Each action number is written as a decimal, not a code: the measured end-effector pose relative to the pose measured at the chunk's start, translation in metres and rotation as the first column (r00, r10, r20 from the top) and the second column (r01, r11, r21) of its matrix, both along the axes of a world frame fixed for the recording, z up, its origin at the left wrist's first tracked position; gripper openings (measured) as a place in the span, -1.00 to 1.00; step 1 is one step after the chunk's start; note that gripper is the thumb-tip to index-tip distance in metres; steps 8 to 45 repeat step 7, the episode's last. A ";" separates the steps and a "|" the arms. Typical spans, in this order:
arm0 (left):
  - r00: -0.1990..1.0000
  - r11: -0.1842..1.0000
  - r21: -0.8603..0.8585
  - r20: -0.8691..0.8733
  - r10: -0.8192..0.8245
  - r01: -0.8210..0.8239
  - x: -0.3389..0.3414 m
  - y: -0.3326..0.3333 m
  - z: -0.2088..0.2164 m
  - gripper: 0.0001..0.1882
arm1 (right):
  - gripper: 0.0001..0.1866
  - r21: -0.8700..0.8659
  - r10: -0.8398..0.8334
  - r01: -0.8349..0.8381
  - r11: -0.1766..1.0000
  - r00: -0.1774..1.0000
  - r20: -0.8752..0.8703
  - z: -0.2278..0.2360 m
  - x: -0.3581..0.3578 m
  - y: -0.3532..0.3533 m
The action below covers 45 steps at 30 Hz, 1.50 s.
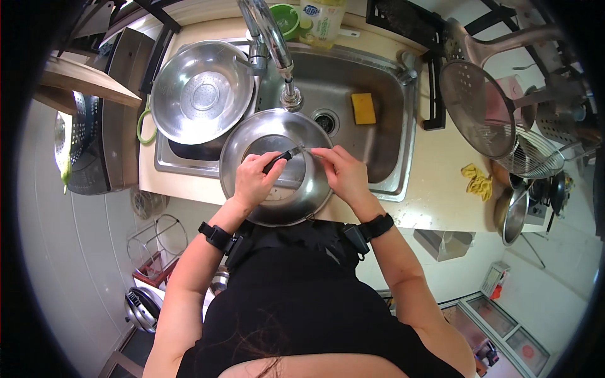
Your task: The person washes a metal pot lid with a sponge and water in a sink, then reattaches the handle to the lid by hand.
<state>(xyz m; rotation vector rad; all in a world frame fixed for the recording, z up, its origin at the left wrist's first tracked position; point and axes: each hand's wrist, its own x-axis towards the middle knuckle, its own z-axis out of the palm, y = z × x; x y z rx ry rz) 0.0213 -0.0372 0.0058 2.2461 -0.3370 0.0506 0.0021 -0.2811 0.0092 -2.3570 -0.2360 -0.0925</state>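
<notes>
My left hand (255, 179) is closed around a small black-handled tool (285, 159) with a short metal head, held over a wide steel bowl (242, 142). Its exact kind is hard to make out. My right hand (346, 176) is pinched at the metal head; whatever lies between thumb and finger is too small to name. The bowl rests at the near edge of the sink, partly over the counter front, with a few small bits on its inner surface. Both hands are above the bowl's middle and right side.
A perforated steel colander (205, 94) sits at the left of the steel sink (384, 154). The faucet (271, 38) arches over the bowl's far side. A yellow sponge (363, 108) lies in the basin. On the right are a yellow cloth (477, 183) and a hanging strainer (476, 110).
</notes>
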 end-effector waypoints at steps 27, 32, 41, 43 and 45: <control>1.000 1.000 -0.007 0.008 -0.015 0.015 -0.001 0.002 -0.004 -0.76 | -0.65 -0.037 -0.046 0.046 0.998 0.999 0.004 0.001 -0.005 0.000; 1.000 1.000 -0.007 0.008 -0.015 0.015 -0.001 0.002 -0.004 -0.76 | -0.65 -0.037 -0.046 0.046 0.998 0.999 0.004 0.001 -0.005 0.000; 1.000 1.000 -0.007 0.008 -0.015 0.015 -0.001 0.002 -0.004 -0.76 | -0.65 -0.037 -0.046 0.046 0.998 0.999 0.004 0.001 -0.005 0.000; 1.000 1.000 -0.007 0.008 -0.015 0.015 -0.001 0.002 -0.004 -0.76 | -0.65 -0.037 -0.046 0.046 0.998 0.999 0.004 0.001 -0.005 0.000; 1.000 1.000 -0.007 0.008 -0.015 0.015 -0.001 0.002 -0.004 -0.76 | -0.65 -0.037 -0.046 0.046 0.998 0.999 0.004 0.001 -0.005 0.000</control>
